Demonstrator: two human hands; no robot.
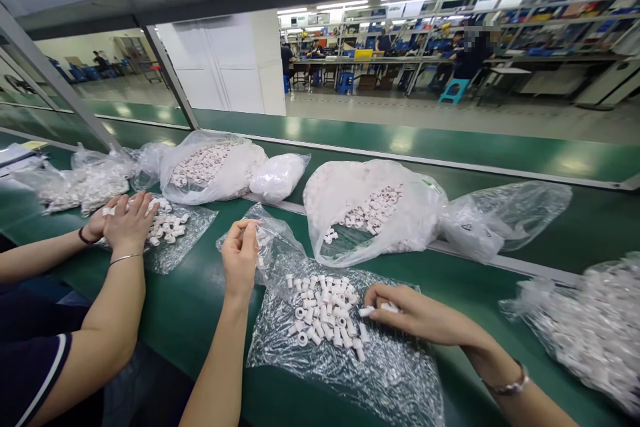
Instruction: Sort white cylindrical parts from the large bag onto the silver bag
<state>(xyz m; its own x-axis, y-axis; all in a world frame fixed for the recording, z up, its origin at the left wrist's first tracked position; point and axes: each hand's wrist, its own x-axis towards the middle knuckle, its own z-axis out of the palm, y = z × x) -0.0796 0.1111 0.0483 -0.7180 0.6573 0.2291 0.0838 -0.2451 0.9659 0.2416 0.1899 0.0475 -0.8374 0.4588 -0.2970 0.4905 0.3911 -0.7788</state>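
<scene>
White tubes [327,313] lie heaped on a clear sheet [385,373] on the counter [185,300] in the head view. Your right grip [407,310] curls around a few; your left grip [240,253] seems pinched on a clear bag [277,230]. Gathering seems underway; the next move calls for a secure hold. Tubes look smooth and collared, the sheet crinkled.

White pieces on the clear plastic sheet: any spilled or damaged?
Nothing stands out: the white pieces lie heaped on the clear plastic sheet, none visible on the green tabletop beside it. Fine cracks would be too small to see.
</scene>
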